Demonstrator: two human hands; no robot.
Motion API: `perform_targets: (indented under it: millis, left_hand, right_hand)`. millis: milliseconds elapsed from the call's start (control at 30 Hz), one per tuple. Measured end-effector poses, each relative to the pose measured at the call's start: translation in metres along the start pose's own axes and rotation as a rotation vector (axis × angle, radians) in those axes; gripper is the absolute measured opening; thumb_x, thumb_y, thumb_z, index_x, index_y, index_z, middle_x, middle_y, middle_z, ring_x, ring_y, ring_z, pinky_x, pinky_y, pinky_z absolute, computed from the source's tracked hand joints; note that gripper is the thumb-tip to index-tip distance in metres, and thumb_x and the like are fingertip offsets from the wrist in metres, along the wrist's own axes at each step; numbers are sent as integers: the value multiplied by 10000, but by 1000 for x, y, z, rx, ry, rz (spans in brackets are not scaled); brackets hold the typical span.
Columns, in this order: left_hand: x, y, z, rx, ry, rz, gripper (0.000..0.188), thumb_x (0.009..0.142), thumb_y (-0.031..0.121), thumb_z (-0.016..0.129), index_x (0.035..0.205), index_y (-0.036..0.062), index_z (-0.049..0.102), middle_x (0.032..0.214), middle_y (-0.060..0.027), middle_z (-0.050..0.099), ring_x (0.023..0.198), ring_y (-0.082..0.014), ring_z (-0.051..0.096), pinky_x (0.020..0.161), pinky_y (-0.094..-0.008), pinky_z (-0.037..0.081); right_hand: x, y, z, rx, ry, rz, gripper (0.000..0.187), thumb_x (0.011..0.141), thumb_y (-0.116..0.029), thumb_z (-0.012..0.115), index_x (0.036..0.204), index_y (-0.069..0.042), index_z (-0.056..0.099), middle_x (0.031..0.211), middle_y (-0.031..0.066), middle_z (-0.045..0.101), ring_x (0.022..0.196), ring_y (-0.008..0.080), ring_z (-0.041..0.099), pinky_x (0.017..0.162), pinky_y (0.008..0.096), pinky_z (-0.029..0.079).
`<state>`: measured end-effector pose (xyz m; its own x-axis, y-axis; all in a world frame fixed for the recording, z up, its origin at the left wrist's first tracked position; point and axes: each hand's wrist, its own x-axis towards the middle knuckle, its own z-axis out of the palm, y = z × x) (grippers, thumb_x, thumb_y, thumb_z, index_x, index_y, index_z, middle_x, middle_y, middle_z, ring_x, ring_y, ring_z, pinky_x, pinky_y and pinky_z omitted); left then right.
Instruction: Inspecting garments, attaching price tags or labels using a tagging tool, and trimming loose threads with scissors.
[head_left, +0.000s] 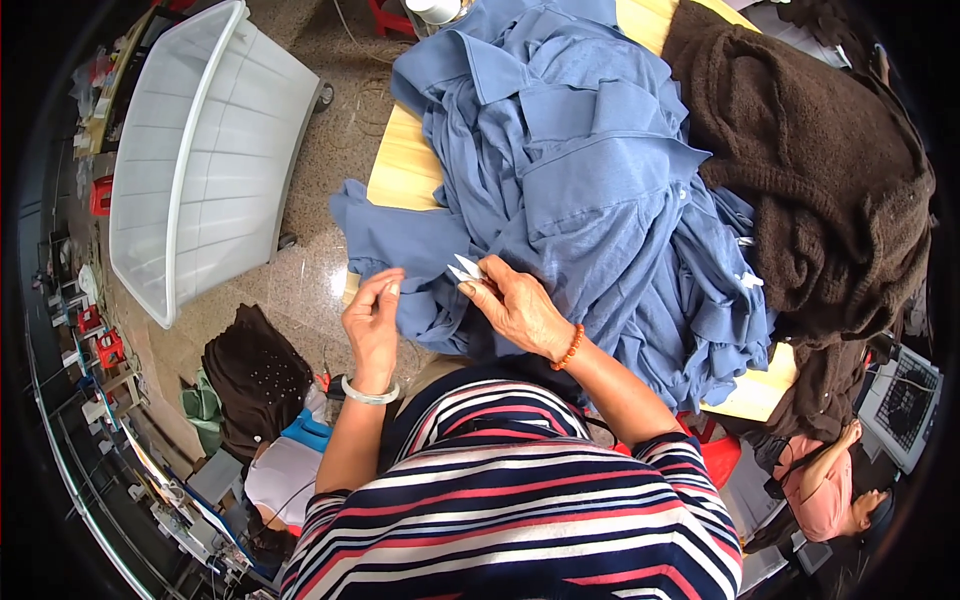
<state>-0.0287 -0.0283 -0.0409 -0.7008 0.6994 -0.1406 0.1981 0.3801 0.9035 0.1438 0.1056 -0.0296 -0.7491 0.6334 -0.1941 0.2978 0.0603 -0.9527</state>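
In my right hand [520,308] is a pair of small thread snips [464,272], their two pale pointed blades slightly apart and aimed left. My left hand [371,325] is raised just left of the blades, its thumb and fingertips brought together. Whatever it may pinch is too small to make out. Beneath and beyond both hands spreads a heap of blue fabric garments [600,190], with folded panels and loose edges. One flat blue piece [400,240] reaches out to the left, past the table's edge, close to my left hand.
The light wooden table [405,165] shows around the heap. Dark brown knitted garments [810,170] are piled on its right. A large pale wheeled bin [235,150] stands on the floor at left. Dark cloth [255,385] lies at lower left. A person in pink [815,490] works at lower right.
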Motion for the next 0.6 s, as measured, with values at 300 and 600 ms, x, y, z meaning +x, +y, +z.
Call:
perform_targets:
  millis: [300,600]
  left_hand:
    - [9,48,-11,-1018,-85,-539,177,929,79,590,1073,-18,618,1050,-101,656,1006,-176,622,946,-325,482]
    - [-2,59,-5,-975,-87,-511,181,927,60,589,1094,-7,597,1073,-100,644,999,-169,615,921,-311,485]
  right_hand:
    - [4,-11,6,-135,-79,-125,360,935,-369,559,981,-20,484,664,174,610,645,377,622,569,463,462]
    - [13,-28,13,-214,-94,-181,339,938,-352,550,931,-21,481,684,190,610,622,389,607,531,478,448]
